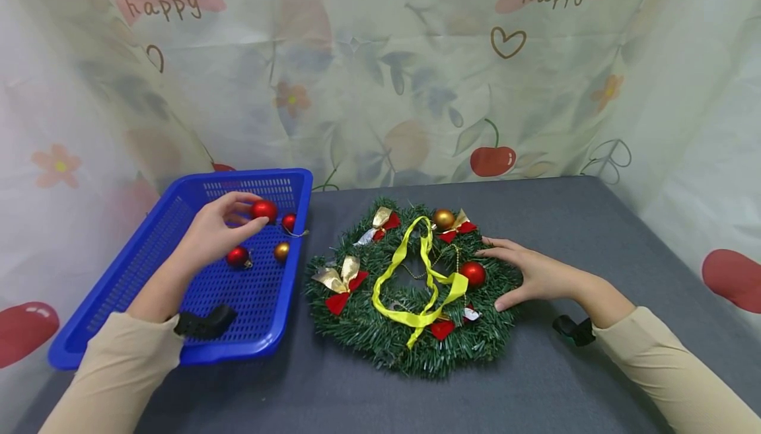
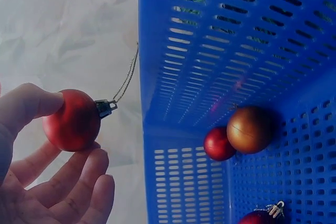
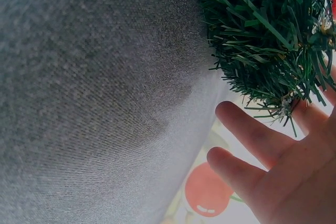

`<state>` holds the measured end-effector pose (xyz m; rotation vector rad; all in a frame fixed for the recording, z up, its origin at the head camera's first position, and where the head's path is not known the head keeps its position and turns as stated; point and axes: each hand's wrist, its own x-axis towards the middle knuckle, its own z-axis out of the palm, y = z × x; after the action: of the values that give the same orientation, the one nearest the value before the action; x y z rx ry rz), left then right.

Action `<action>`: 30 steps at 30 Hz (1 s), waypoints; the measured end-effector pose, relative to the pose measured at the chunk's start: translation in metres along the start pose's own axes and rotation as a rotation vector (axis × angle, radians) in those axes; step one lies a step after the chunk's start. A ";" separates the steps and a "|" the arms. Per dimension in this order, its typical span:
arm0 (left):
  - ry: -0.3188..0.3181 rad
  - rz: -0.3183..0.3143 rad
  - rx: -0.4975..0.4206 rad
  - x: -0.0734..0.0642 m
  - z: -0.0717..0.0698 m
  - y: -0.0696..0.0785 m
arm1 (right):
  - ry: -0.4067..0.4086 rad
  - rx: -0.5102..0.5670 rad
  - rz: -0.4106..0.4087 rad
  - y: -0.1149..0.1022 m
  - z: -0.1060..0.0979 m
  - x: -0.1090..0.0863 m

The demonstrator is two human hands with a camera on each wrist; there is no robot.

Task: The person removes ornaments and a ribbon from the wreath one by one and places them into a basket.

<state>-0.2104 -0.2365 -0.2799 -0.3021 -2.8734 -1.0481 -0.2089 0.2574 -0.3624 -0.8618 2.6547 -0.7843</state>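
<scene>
Between thumb and fingers, my left hand (image 1: 208, 232) pinches a red bauble (image 1: 264, 211) above the blue basket (image 1: 226, 295). In the left wrist view the pinched bauble (image 2: 73, 121) shows its metal cap and a thin hanging loop. My right hand (image 1: 535, 272) is at the right edge of a green wreath (image 1: 380, 338), fingers spread and gently bent against the foliage. On the wreath are gold-and-red bows (image 1: 341, 283), a gold bauble (image 1: 444, 218), another red bauble (image 1: 473, 274) and a yellow ribbon (image 1: 410, 318) lying across the middle.
Inside the basket lie more baubles: a red one (image 1: 238, 257), a gold one (image 1: 281, 252) and another red one (image 1: 289, 222) by the right wall. A grey cloth (image 1: 553, 209) covers the table. Patterned curtains (image 1: 357, 90) enclose the back and sides.
</scene>
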 end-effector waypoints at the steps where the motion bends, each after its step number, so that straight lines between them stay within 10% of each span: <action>1: -0.002 -0.003 0.003 0.000 0.000 0.000 | 0.000 0.002 -0.002 0.000 0.000 0.000; 30: -0.078 -0.019 0.090 0.006 0.001 -0.014 | 0.003 0.008 -0.005 0.001 0.001 0.000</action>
<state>-0.2187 -0.2454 -0.2885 -0.3178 -2.9871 -0.9268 -0.2093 0.2578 -0.3636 -0.8670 2.6511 -0.7975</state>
